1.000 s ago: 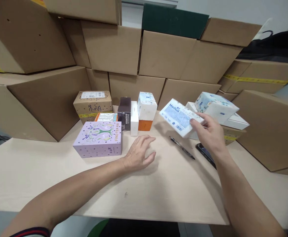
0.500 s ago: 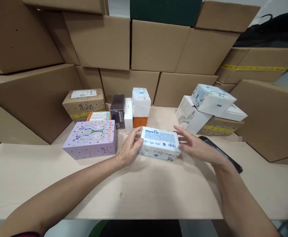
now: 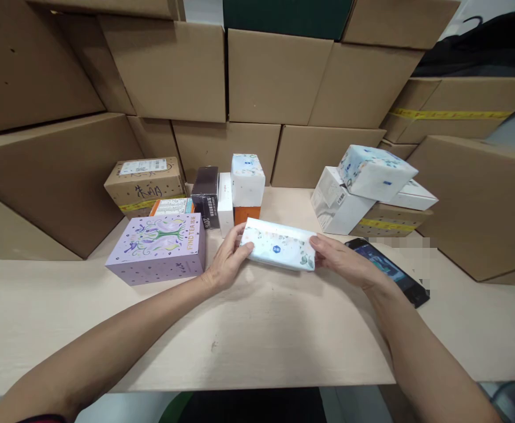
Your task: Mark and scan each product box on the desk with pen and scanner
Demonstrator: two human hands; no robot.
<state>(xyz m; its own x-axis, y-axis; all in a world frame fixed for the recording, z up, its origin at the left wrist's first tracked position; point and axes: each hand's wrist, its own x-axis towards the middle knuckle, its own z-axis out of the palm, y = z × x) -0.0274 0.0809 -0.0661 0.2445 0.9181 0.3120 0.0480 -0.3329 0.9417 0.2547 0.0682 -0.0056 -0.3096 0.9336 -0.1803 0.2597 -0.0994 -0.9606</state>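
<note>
Between my hands is a white pack of tissues (image 3: pixel 279 244) with blue and green leaf prints, its patterned side tilted up toward me. My left hand (image 3: pixel 230 258) grips its left end, thumb on the near face. At the right end, my right hand (image 3: pixel 339 257) holds it with the thumb on top and the other fingers partly hidden. A lilac tea box (image 3: pixel 158 247) stands just left of my left hand. Close behind my right wrist lies a black smartphone (image 3: pixel 392 270) with its screen lit.
Behind the lilac box are a small carton (image 3: pixel 145 185), a dark box (image 3: pixel 205 197), a slim white box (image 3: pixel 225 205) and a tissue pack (image 3: pixel 248 179) on an orange box (image 3: pixel 247 214). Another tissue pack (image 3: pixel 376 171) tops a pile at right. Large cardboard boxes (image 3: pixel 279 76) wall the table (image 3: pixel 240 341).
The tissue pack has been turned, so its printed text no longer shows and a leaf-patterned side faces up. My right hand has closed onto its right end. The view has shifted slightly.
</note>
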